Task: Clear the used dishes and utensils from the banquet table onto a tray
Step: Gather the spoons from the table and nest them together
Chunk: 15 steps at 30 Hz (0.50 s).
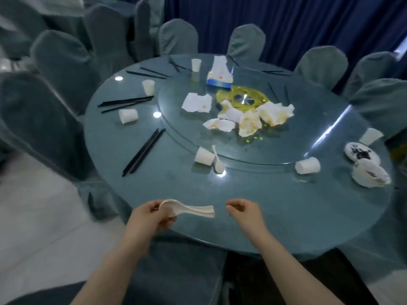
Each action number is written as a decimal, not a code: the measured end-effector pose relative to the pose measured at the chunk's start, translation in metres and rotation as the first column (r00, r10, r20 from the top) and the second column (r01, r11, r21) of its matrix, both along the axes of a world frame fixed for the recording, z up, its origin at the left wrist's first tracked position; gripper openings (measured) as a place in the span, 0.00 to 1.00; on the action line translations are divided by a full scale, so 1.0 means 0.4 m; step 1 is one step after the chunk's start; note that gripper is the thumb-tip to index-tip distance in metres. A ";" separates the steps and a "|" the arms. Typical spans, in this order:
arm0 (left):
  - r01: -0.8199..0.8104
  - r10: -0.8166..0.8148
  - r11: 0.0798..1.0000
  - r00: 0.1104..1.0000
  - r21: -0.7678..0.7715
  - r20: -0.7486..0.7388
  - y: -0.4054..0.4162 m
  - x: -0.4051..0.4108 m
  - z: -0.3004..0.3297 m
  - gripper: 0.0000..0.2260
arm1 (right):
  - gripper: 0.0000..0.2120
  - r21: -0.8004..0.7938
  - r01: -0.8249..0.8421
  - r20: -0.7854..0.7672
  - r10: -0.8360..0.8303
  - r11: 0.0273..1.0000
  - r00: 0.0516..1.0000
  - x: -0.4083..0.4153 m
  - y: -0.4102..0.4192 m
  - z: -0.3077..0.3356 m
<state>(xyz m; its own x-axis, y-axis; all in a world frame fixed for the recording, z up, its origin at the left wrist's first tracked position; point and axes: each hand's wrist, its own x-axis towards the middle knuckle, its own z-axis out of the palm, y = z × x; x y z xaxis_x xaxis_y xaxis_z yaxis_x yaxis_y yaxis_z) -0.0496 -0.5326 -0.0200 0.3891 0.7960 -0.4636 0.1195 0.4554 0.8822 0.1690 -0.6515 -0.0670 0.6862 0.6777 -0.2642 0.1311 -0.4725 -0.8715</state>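
My left hand [154, 214] grips a stack of white soup spoons [193, 209] over the near edge of the round table [275, 208], handles pointing right. My right hand [244, 209] hovers beside the handles with curled fingers and holds nothing. A single white spoon [217, 160] lies against a tipped paper cup [203, 156]. Black chopsticks [143, 151] lie on the left side, with more chopsticks [125, 101] farther back. At the right edge sit a dirty small plate [359, 150] and a white bowl [370, 173]. No tray is in view.
A glass turntable [198, 133] carries crumpled napkins [248, 121] and a tissue box [220, 72]. Several paper cups lie around the rim, one a tipped cup [307, 165] on the right and another cup [128, 116] on the left. Covered chairs [57, 62] ring the table.
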 end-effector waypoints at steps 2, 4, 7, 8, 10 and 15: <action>-0.110 0.110 0.993 0.994 -0.042 -0.009 -0.001 -0.022 -0.017 0.06 | 0.05 -0.059 -0.048 0.082 0.053 0.997 0.995 0.056 0.065 -0.046; -0.214 0.214 0.974 0.977 -0.070 -0.009 -0.006 -0.046 -0.029 0.06 | 0.10 -0.097 -0.064 0.134 0.076 0.993 0.988 0.105 0.135 -0.081; -0.345 0.343 0.936 0.939 -0.077 -0.037 -0.022 -0.081 -0.037 0.05 | 0.18 -0.121 -0.079 0.179 0.100 0.989 0.979 0.164 0.241 -0.112; -0.378 0.375 0.922 0.926 -0.078 -0.051 -0.029 -0.090 -0.037 0.05 | 0.20 -0.129 -0.088 0.197 0.113 0.988 0.974 0.179 0.275 -0.121; -0.425 0.420 0.901 0.905 -0.088 -0.070 -0.043 -0.105 -0.032 0.05 | 0.23 -0.152 -0.080 0.248 0.116 0.985 0.962 0.205 0.342 -0.138; -0.478 0.472 0.875 0.877 -0.071 -0.094 -0.066 -0.135 -0.015 0.04 | 0.16 -0.271 0.024 0.294 0.059 0.962 0.954 0.248 0.436 -0.179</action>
<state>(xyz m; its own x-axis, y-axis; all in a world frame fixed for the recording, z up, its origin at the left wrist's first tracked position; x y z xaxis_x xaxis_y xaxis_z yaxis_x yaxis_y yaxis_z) -0.1037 -0.5589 -0.0261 -0.0621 0.8305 -0.5535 -0.0703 0.5496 0.8325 0.2682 -0.4770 -0.1387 0.7500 0.6223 -0.2243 0.3739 -0.6786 -0.6323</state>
